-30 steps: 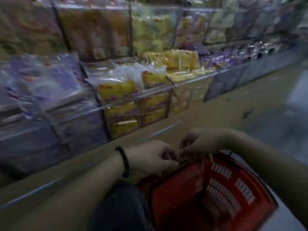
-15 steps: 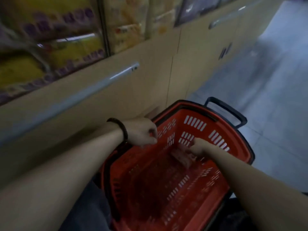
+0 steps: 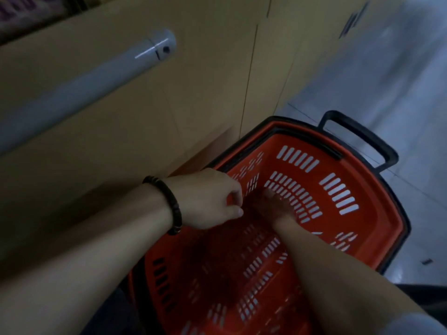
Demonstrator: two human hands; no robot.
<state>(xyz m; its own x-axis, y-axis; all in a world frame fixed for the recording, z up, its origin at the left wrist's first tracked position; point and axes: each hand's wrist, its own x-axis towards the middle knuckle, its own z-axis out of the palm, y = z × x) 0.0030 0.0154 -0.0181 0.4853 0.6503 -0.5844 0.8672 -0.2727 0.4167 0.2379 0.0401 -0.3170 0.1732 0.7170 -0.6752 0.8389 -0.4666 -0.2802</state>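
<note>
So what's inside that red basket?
Only the right hand shows inside the basket, reaching low toward its slotted far wall. Anything under that hand or its forearm is covered, and the dim floor is too blurred to rule out small goods.
</note>
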